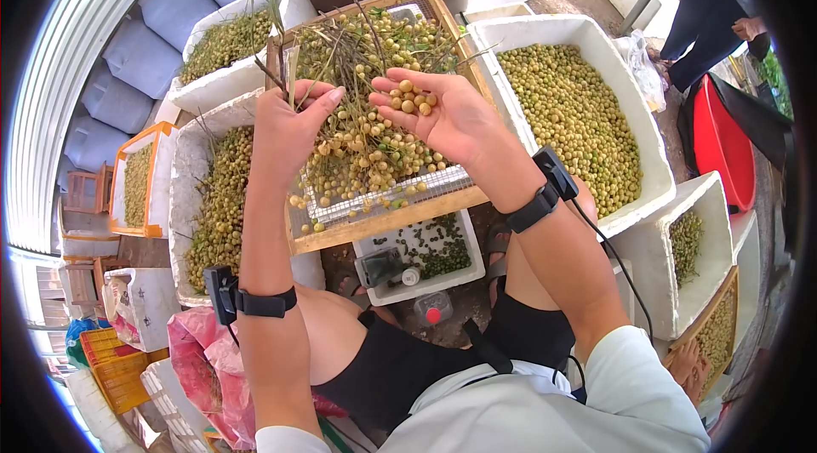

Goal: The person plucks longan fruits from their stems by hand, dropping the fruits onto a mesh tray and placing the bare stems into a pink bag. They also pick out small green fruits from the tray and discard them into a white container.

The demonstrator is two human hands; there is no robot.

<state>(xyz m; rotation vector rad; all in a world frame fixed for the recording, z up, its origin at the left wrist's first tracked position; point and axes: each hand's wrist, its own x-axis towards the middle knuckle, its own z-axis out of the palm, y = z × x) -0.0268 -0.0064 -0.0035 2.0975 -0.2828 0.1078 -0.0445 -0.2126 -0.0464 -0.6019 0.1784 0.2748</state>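
Note:
My left hand point(289, 130) is closed around the stems of a bare twig point(271, 74), its thumb and index finger pressed near each other. Several small round yellow fruits point(410, 99) rest in the cupped fingers of my right hand point(455, 117), palm turned up. Both hands are above a wood-framed wire mesh tray point(391, 208). Bunches of the same fruit on stems point(362, 142) lie piled on the mesh with loose twigs and leaves. My forearms hide part of the tray's sides.
A white foam box point(655, 185) of loose fruit stands to the right; another foam box point(183, 189) with stemmed fruit stands left. Below the tray, a white tub point(472, 240) holds small green fruits. A bottle with a red cap point(434, 308) lies near my feet. Other people sit and stand nearby.

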